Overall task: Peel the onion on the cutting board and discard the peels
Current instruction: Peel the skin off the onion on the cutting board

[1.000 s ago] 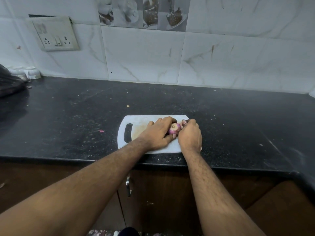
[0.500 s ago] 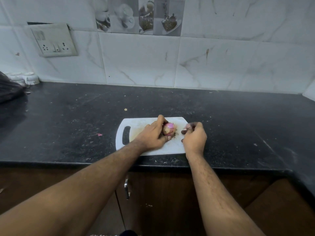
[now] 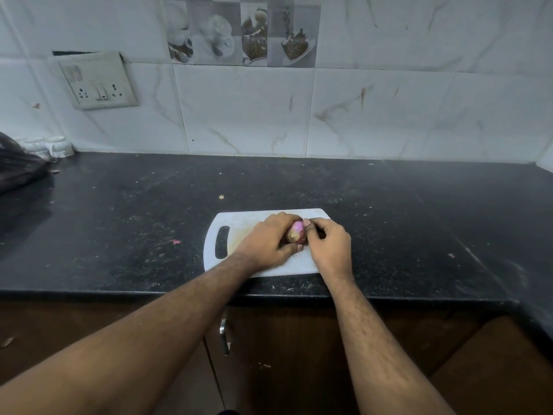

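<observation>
1. Currently: onion [image 3: 295, 234] sits over the right half of the white cutting board [image 3: 239, 223], held between both hands. Can't tell if it rests on the board or is lifted just off it.
2. Left hand [image 3: 267, 242]: fingers curled around the onion's left side and top, thumb under the near side. Clamped on it, acting as the fixture.
3. Right hand [image 3: 327, 245]: thumb tip pressed to the onion's upper right. Fingers curled in behind it; whether they pinch a strip of skin is hidden, so I cannot tell.
4. Visible surface: pink-purple flesh on top, tan dry patch at the near end. Judgement: partly peeled, outer skin remaining.
5. Handling, judged: small, light, firm, round, so it rolls if released. Bared flesh is likely slick; dry skin is thin and brittle and tears in flakes.
6. Where to grip: cradle the body firmly with the left, fingers on the dry side where possible. Start skin with a nail at the tan cut end, pull along the layers.
7. One pink scrap [image 3: 176, 241] lies on the black counter [image 3: 389, 211] left of the board; discard spot not identifiable.
</observation>
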Tool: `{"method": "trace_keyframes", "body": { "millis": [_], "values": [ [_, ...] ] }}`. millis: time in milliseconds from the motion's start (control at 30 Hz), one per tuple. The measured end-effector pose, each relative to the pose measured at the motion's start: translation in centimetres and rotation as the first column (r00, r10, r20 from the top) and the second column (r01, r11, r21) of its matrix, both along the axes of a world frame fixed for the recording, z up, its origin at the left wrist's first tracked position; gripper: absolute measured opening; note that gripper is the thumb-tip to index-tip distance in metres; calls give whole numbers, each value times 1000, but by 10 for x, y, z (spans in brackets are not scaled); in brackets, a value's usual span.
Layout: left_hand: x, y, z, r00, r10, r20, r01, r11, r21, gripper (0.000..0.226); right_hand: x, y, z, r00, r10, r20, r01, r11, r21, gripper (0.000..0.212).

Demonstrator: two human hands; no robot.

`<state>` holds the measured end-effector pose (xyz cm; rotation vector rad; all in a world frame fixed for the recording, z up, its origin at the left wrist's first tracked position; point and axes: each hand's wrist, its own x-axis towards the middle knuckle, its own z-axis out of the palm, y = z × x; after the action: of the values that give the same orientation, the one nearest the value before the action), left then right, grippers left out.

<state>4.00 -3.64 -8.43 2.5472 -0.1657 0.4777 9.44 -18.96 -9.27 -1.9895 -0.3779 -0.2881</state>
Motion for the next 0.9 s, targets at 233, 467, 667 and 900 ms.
{"method": "trace_keyframes", "body": {
  "millis": [233,467,667,900],
  "values": [
    [-1,-2,-2,1000,-11,-16,10,998,-62,38,-6,-2,4,1000,6,12,-6,1000,21,16],
    [-1,-3,-1,999,-43,-2,42,995,-88,32,-4,2,3,1000,-3,-5,3,992,-123,26],
    [-2,-3,-1,998,-50,33,51,997,-54,36,0,5,3,990,-131,-46,118,969,-216,33],
    [0,1,-4,995,19,97,-14,998,-62,40,-1,2,3,984,-173,-41,171,984,-48,29]
  ]
}}
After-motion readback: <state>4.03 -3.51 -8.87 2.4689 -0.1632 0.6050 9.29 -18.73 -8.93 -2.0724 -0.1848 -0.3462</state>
